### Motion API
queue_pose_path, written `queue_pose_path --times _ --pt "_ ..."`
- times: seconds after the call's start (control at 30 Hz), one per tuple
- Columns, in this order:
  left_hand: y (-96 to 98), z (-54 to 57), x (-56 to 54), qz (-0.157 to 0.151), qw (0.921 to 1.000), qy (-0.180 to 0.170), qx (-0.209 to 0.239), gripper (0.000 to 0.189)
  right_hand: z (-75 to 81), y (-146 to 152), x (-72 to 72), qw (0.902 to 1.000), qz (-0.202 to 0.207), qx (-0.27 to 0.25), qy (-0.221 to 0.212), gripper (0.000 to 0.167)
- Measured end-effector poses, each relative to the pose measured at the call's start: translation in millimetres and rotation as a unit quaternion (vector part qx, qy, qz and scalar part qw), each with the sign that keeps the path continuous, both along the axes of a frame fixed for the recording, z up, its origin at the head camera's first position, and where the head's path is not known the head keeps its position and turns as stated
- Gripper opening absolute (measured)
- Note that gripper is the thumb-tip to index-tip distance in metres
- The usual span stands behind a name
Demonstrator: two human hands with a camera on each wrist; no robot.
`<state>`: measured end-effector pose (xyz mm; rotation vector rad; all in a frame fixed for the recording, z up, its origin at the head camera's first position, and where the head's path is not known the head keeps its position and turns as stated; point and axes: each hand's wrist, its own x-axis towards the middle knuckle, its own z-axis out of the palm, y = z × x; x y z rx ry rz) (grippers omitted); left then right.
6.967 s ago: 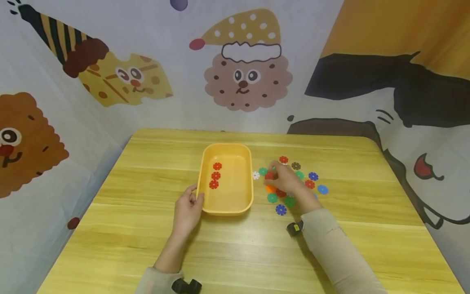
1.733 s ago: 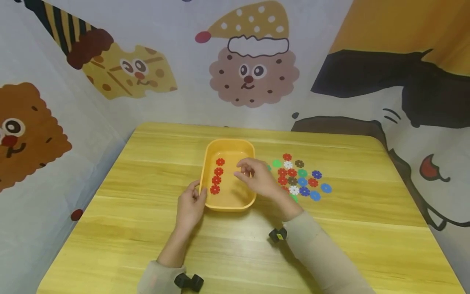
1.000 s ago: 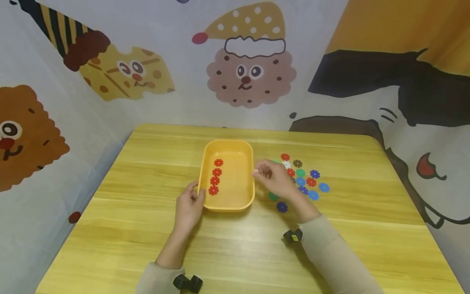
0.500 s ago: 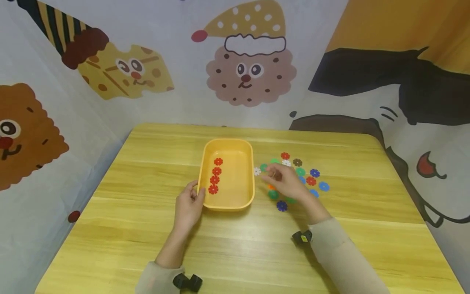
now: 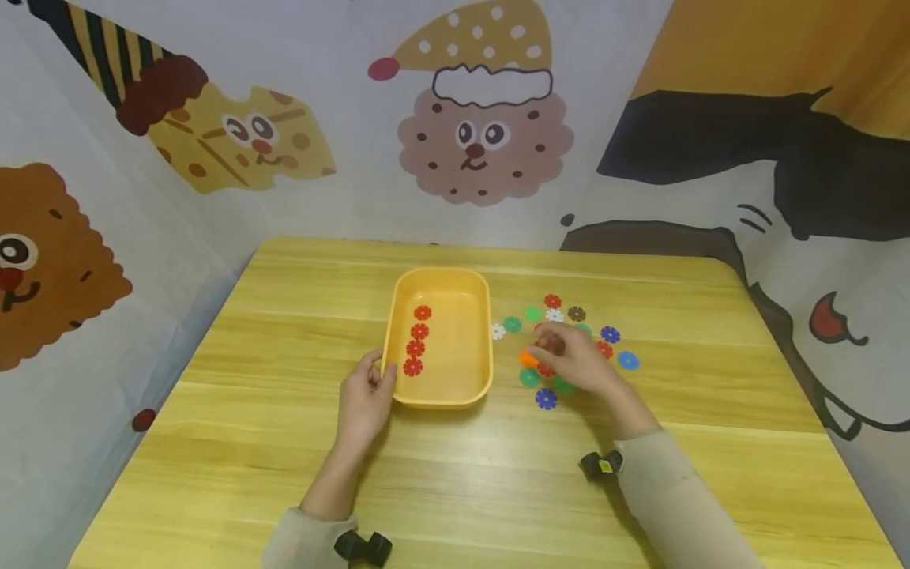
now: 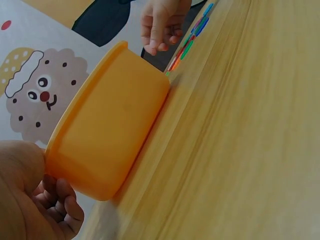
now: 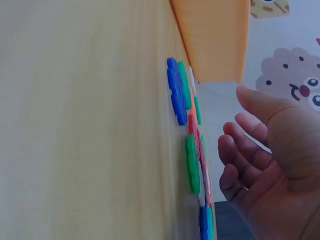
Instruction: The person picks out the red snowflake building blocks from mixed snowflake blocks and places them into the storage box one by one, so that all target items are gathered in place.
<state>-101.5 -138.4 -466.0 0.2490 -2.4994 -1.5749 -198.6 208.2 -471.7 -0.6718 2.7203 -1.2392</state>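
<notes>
With thumb and fingers, my left hand [image 5: 366, 403] grips the left rim of a yellow plastic tray [image 5: 458, 348]. Several red snowflake discs [image 5: 415, 348] form a column along the tray's left side. My right hand [image 5: 577, 359] is over the spread of loose discs to the right, covering part of it. An orange disc [image 5: 528, 358] shows right by its thumb, and a blue disc [image 5: 546, 398] lies nearer me. The right wrist view shows the right hand's fingers [image 7: 245, 150] loosely bent above the discs, holding nothing.
A white disc [image 5: 498, 331] lies close against the tray's right wall. Green, brown, red and light blue discs [image 5: 628, 360] surround the right hand on the wooden table [image 5: 455, 482]. Behind the table hangs a cartoon-printed cloth [image 5: 355, 213].
Red discs in the tray went from three to several between the earliest frame and 1.7 seconds ago. Since then my right hand has left the tray and moved right over the loose discs.
</notes>
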Motion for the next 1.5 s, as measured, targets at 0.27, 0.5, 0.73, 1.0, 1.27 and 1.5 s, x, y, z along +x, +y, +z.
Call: queue_pose_path --times 0.27,0.5,0.73,1.0,1.27,1.5 --pt "2.1 -1.6 0.8 0.023 0.9997 0.009 0.000 0.039 -0.1 12.0 3.5 0.9998 0.011 0.017 -0.004 0.021" --pt "3.6 -3.7 2.2 0.042 0.9982 -0.003 0.043 0.035 2.2 20.5 6.3 0.9979 -0.004 0.064 -0.012 0.026" --pt "2.7 -3.6 1.7 0.038 0.9977 0.000 0.057 0.035 2.7 21.8 7.0 0.9948 0.013 0.093 -0.039 0.032" --pt "2.0 -4.6 1.3 0.027 0.9980 -0.001 0.057 0.037 1.4 21.2 5.1 0.9904 0.030 0.129 -0.040 0.022" --pt "2.9 -3.2 1.7 0.020 0.9979 0.001 0.061 0.038 1.5 21.1 3.1 0.9910 0.044 0.117 -0.047 0.025" --pt "2.0 -2.7 2.3 0.022 0.9982 -0.004 0.055 0.038 2.7 18.1 2.8 0.9914 0.044 0.110 -0.055 0.026"
